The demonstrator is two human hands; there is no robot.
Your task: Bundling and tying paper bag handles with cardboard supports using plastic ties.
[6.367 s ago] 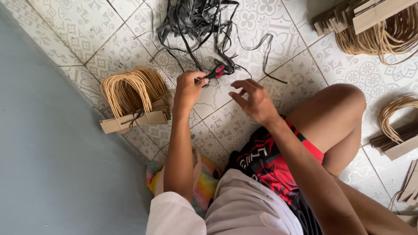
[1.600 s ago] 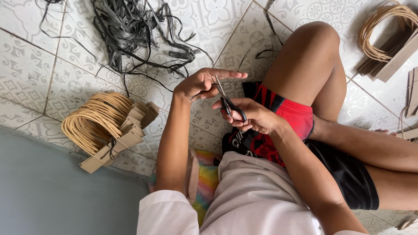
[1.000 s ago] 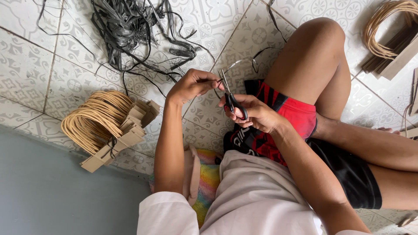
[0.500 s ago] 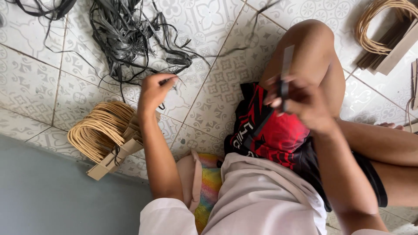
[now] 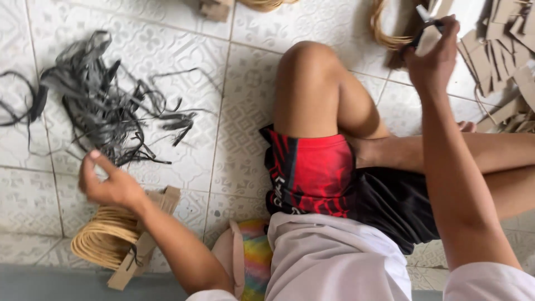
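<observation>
I sit cross-legged on a patterned tile floor (image 5: 245, 95). My left hand (image 5: 106, 181) hovers low at the left, fingers loosely apart and holding nothing, just above a bundle of tan cord loops on cardboard strips (image 5: 120, 237) and below a tangle of black strips (image 5: 97, 106). My right hand (image 5: 434, 47) is stretched far out to the upper right, closed around a pair of scissors (image 5: 426, 19), next to another tan loop bundle (image 5: 393, 28) and a heap of cardboard strips (image 5: 501, 61).
My bent knee (image 5: 315, 72) and red-and-black shorts (image 5: 312, 170) fill the middle. A rainbow-coloured cushion (image 5: 251, 259) lies under me. A grey strip of floor (image 5: 44, 281) runs along the bottom left. More cardboard (image 5: 214, 8) shows at the top edge.
My hands, together over my lap with the scissors a second ago, have parted: the right swung the scissors out to the upper right, and the left dropped towards the tan bundle.
</observation>
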